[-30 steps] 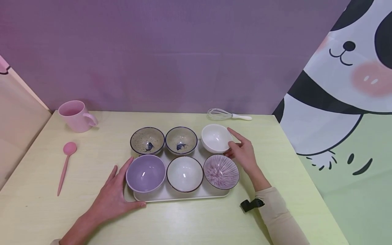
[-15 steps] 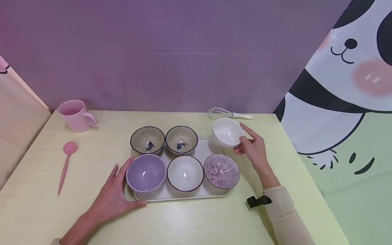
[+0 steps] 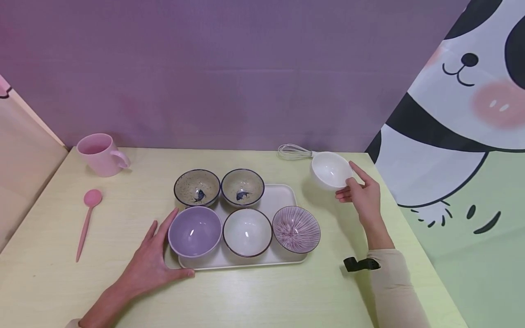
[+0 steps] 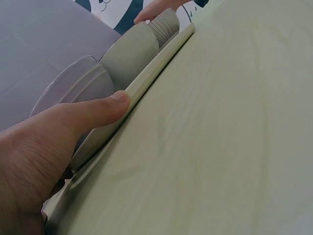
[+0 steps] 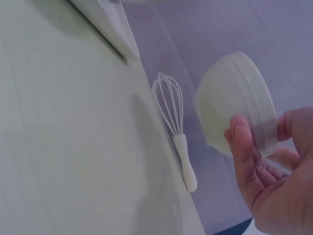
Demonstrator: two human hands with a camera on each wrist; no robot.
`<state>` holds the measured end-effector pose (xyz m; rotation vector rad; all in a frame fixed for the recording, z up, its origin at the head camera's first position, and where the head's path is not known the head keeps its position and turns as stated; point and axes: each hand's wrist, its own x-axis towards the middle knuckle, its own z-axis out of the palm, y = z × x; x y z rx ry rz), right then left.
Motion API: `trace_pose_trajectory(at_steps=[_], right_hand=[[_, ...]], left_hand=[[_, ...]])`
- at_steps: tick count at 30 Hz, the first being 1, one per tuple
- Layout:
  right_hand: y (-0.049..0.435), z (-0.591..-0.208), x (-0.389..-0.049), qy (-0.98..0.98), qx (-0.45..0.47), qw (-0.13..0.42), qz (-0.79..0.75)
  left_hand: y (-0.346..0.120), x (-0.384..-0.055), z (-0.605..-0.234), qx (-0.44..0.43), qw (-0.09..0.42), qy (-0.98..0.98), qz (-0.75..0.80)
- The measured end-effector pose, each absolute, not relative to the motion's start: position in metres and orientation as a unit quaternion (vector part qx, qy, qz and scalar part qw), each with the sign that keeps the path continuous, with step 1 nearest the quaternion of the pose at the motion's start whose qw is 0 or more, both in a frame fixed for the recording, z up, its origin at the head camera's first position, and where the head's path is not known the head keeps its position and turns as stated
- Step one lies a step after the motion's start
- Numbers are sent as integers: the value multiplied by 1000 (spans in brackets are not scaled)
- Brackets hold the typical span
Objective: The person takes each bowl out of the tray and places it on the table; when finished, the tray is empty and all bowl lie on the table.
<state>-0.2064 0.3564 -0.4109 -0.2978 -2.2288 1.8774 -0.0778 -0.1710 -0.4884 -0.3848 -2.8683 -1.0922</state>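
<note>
My right hand (image 3: 362,198) pinches a plain white bowl (image 3: 328,171) by its right side, raised above the table and right of the tray. In the right wrist view the bowl (image 5: 234,105) hangs tilted between thumb and fingers. My left hand (image 3: 151,259) holds the front left corner of a white tray (image 3: 279,193), thumb along the front edge. Beside its fingers sits a purple bowl (image 3: 195,232). Also on the tray are a white bowl with dark rim (image 3: 248,233), a purple-striped bowl (image 3: 296,230) and two fish-patterned bowls (image 3: 243,187), (image 3: 198,187).
A white-handled whisk (image 3: 295,152) lies at the table's back edge, its handle partly hidden behind the raised bowl. At the left stand a pink mug (image 3: 100,155) and, nearer, a pink spoon (image 3: 88,218). A purple backdrop (image 3: 205,91) rises behind the table.
My right hand has lifted the plain white bowl off the tray's back right corner and carried it rightward and slightly back. The left hand has stayed at the tray corner.
</note>
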Motion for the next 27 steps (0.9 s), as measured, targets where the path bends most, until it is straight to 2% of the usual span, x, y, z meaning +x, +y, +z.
trace_pose_trajectory(at_steps=[14,27], right_hand=[[400,-408,-206,-720,-181,132,657],[425,-420,-207,-700,-224,141,663]], left_hand=[[-172,-78,-490,-127,24,-921,-367],[-173,-79,-492,-129,29,-921,-366]])
